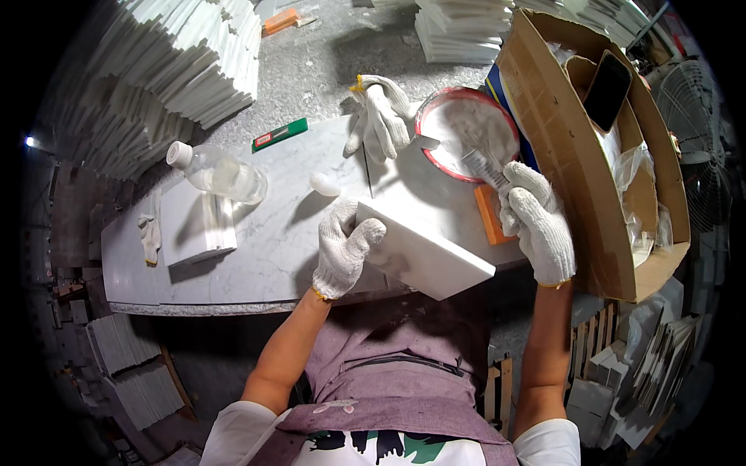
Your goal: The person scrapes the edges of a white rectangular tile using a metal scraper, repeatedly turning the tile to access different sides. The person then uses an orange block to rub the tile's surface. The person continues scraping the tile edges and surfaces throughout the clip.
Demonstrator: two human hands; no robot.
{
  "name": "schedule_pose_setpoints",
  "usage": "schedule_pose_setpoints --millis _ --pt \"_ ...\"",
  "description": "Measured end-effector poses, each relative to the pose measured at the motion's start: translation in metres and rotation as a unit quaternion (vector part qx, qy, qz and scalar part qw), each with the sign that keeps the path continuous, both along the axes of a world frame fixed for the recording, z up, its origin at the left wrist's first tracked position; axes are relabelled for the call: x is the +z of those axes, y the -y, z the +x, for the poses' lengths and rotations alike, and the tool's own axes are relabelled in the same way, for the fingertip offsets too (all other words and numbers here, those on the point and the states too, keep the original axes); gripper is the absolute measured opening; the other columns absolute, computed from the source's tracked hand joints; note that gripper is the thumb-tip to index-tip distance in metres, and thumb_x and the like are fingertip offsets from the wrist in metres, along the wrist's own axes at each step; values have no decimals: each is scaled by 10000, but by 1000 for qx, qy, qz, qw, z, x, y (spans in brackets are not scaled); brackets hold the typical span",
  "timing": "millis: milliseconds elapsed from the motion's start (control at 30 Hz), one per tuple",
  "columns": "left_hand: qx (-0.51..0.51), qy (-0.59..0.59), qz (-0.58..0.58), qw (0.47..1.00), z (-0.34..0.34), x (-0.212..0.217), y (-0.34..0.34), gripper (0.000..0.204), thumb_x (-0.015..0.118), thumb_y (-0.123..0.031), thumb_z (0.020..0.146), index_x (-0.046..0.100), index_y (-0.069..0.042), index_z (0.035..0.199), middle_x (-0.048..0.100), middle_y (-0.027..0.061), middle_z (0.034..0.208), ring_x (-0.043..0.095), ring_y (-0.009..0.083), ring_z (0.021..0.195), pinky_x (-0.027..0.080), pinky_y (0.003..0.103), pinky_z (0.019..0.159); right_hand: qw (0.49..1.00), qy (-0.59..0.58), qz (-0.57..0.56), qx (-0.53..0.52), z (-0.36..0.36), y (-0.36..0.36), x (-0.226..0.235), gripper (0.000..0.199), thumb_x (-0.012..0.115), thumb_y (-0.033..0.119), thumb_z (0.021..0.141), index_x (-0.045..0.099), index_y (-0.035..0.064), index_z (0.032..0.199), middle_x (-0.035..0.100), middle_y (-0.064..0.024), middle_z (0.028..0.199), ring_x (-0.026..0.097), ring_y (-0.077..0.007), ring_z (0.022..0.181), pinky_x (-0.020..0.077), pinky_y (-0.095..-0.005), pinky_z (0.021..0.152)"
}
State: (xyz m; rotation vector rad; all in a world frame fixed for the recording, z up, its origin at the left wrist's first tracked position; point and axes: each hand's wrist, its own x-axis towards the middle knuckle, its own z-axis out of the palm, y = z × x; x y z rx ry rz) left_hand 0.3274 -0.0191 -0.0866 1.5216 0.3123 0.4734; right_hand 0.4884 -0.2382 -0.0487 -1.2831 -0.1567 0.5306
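Observation:
My left hand (343,247), in a white knitted glove, grips one end of a white stone tile (432,252), its thumb on the near edge. The tile is tilted and reaches over the table's front edge. My right hand (538,221), gloved too, is closed around a scraper with a flat grey blade (483,167). That blade is over the near rim of a red-rimmed bowl (509,116) of white paste. A small dark blade (427,142) rests at the bowl's left rim. Beside my right hand lies an orange block (491,213).
A cardboard box (571,155) holding a phone (608,91) and plastic bags stands at the right. Loose gloves (379,116), a green box (280,134) and a clear bottle (229,177) on white tiles (190,221) occupy the table. Tall tile stacks (179,62) stand behind.

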Motion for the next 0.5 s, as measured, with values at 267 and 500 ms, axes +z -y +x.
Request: schedule_pose_setpoints --millis 267,500 --pt "39 98 52 993 4 -12 8 429 593 -399 910 618 25 968 632 57 857 563 124 785 460 270 713 966 14 -80 244 -14 -6 41 254 651 70 867 651 -14 1106 660 -37 905 592 -75 737 506 -226 664" --pt "7 32 -93 995 -12 -63 3 494 615 -451 879 620 40 932 632 77 851 579 148 776 471 286 703 939 53 -105 324 -24 -24 47 237 651 63 861 671 -1 1089 686 -54 1026 616 -88 878 511 -241 795"
